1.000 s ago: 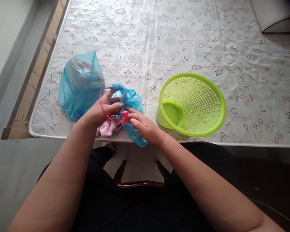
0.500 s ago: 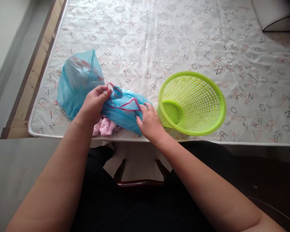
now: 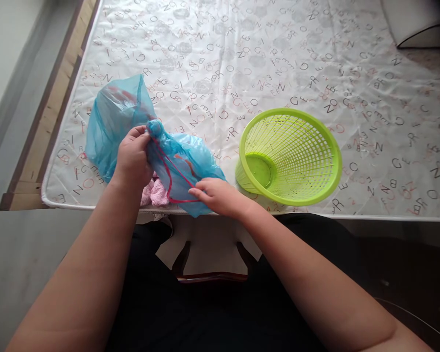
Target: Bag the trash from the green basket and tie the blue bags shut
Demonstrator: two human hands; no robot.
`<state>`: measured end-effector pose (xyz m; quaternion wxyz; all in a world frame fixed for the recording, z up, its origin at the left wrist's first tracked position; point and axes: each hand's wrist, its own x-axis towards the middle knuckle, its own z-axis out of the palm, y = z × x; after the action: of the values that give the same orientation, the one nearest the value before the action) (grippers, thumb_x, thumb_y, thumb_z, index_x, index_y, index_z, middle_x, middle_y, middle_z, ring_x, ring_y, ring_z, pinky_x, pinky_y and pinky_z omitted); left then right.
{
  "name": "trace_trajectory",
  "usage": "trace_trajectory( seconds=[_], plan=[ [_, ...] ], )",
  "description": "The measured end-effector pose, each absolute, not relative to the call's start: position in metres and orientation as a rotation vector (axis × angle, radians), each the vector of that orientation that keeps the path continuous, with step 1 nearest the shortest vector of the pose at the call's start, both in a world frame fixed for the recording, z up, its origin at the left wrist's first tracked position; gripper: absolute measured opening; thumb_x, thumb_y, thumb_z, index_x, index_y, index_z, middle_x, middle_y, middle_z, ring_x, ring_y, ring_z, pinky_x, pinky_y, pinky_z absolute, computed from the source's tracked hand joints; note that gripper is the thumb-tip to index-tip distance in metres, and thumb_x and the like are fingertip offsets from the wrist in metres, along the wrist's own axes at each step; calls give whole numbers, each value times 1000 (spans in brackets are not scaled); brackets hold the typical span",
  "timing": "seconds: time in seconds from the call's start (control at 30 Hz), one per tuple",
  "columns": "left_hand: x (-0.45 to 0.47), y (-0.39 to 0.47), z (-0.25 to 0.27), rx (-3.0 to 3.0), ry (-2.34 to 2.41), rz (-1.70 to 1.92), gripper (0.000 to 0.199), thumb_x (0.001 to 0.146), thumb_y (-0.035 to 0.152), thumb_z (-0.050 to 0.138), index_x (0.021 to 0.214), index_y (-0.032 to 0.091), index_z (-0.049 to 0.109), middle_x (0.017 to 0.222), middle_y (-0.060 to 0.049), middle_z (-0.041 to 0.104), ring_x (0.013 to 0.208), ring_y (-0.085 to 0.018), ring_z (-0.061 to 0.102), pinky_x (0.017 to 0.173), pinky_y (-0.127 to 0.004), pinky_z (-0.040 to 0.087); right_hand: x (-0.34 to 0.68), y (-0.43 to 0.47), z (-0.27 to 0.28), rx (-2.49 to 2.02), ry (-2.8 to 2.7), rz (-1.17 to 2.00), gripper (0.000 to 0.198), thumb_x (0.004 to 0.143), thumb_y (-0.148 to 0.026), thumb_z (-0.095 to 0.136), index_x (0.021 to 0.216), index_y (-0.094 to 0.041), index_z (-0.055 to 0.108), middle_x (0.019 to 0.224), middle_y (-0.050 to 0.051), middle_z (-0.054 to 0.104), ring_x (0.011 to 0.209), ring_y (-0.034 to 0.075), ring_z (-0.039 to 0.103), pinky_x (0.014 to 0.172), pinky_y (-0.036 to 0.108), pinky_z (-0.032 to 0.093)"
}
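Observation:
A thin blue plastic bag (image 3: 194, 151) with a red drawstring (image 3: 168, 188) lies near the table's front edge, between my hands. My left hand (image 3: 134, 154) pinches its bunched corner, where the plastic is gathered into a small knob. My right hand (image 3: 218, 195) grips the red drawstring between thumb and fingers and pulls it out into a loop. Beneath the bag, close to my left wrist, a pink fluffy cloth (image 3: 157, 193) is partly hidden. A second, puffed-up blue plastic bag (image 3: 113, 122) rests behind my left hand, with reddish shapes showing through it.
To the right, a green plastic basket (image 3: 247, 181) lies tipped with its mouth toward me. A letter-print cover (image 3: 278, 63) spreads over the table, with a wooden edge (image 3: 40, 132) at its left. A whitish object (image 3: 418, 24) sits at the far right corner.
My left hand has drawn the bag's gathered corner slightly left. My right hand has moved down and left and now holds the red drawstring, which forms a longer loop.

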<state>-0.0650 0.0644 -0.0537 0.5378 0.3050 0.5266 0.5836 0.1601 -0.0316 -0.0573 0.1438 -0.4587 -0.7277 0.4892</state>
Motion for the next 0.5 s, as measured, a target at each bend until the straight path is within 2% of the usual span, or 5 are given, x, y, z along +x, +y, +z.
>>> trace_trajectory(
  seconds=[0.13, 0.27, 0.4, 0.5],
  plan=[
    [-73, 65, -50, 763, 1419, 1439, 8, 101, 17, 66, 97, 20, 61, 74, 7, 64, 70, -8, 58, 71, -23, 46, 163, -27, -72, -1564, -1638, 1011, 43, 111, -51, 43, 83, -23, 61, 96, 7, 64, 99, 23, 62, 90, 38, 50],
    [-87, 68, -47, 753, 1604, 1498, 12, 110, 15, 56, 98, 19, 56, 71, 11, 61, 74, -6, 54, 78, -23, 45, 165, -26, -75, -1548, -1314, 952, 46, 111, -58, 39, 93, -24, 65, 99, 8, 64, 100, 24, 67, 89, 41, 57],
    [-92, 65, -39, 1014, 1695, 1467, 31, 115, 28, 54, 85, 17, 52, 65, 7, 48, 72, -6, 51, 69, -25, 37, 163, -30, -65, -1518, -1350, 771, 39, 112, -49, 38, 97, -25, 65, 102, 9, 66, 106, 25, 65, 102, 46, 56],
    [-84, 59, -34, 1069, 1611, 1326, 41, 112, 36, 57, 77, 18, 50, 62, 5, 45, 60, -7, 42, 60, -27, 30, 163, -38, -55, -1550, -1391, 607, 31, 111, -43, 39, 115, -27, 65, 116, 12, 65, 116, 28, 63, 108, 50, 54]
  ],
)
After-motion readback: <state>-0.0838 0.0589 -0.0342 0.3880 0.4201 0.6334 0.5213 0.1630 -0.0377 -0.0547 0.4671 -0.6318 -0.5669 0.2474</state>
